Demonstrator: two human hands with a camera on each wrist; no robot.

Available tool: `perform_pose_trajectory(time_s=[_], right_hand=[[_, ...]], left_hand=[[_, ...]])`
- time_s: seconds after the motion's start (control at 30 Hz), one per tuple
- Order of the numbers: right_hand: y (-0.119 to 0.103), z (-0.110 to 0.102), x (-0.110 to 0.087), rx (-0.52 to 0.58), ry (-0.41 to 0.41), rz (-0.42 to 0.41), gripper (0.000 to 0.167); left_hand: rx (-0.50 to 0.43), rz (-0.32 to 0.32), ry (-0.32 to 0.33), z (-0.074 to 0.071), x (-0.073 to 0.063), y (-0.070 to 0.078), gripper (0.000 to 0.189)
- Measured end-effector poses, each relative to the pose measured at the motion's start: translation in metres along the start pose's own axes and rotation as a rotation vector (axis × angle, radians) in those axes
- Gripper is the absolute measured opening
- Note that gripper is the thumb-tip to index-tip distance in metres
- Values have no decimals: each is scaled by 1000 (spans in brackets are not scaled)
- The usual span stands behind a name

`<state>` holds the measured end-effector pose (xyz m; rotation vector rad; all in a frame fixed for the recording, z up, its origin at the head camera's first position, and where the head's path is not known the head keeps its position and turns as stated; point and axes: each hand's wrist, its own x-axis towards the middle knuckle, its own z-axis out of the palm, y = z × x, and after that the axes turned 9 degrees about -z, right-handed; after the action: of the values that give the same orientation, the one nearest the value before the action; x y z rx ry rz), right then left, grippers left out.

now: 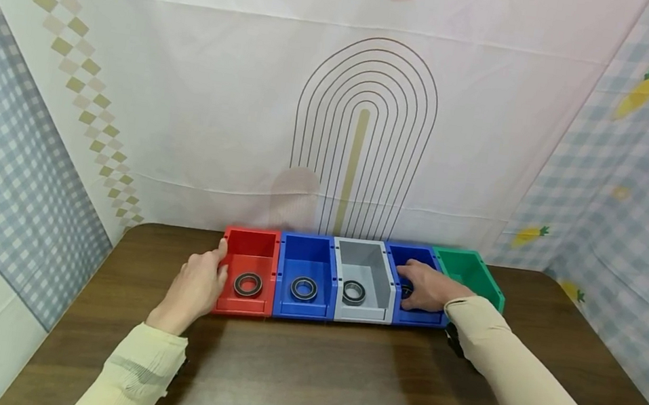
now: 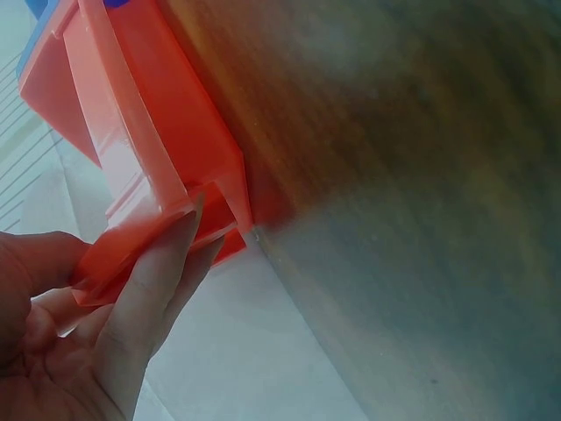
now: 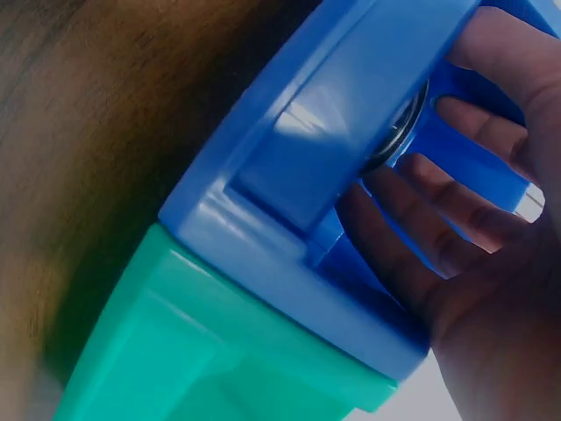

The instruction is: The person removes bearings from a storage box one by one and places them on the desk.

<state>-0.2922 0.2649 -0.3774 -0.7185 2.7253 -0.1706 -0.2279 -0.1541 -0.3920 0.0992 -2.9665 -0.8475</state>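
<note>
My left hand (image 1: pixel 193 284) pinches the side wall of the red bin (image 1: pixel 251 245), thumb on one face and fingers on the other in the left wrist view. My right hand (image 1: pixel 432 290) reaches into the second blue bin (image 1: pixel 406 254), fourth in the row. Its loosely bent fingers (image 3: pixel 421 210) are inside, fingertips right at a dark-rimmed ball bearing (image 3: pixel 405 132) partly hidden by the bin's front wall. Similar bearings lie in the red bin, (image 1: pixel 248 284) in the first blue bin, and in the grey bin.
Between the red and second blue bins stand the first blue bin (image 1: pixel 308 252) and the grey bin (image 1: pixel 363 255). A green bin (image 1: pixel 494 290) ends the row at right. All stand on a brown wooden table (image 1: pixel 301 377), with a patterned cloth (image 1: pixel 219 113) hanging behind.
</note>
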Motion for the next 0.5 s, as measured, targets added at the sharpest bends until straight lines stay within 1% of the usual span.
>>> perform_pose_trajectory(time_s=[0.3, 0.5], right_hand=[[0, 6, 3, -2, 15, -4, 70], [-2, 7, 3, -9, 10, -5, 67]], left_hand=[[4, 18, 24, -1, 0, 1, 56], [3, 17, 25, 0, 0, 0, 55]])
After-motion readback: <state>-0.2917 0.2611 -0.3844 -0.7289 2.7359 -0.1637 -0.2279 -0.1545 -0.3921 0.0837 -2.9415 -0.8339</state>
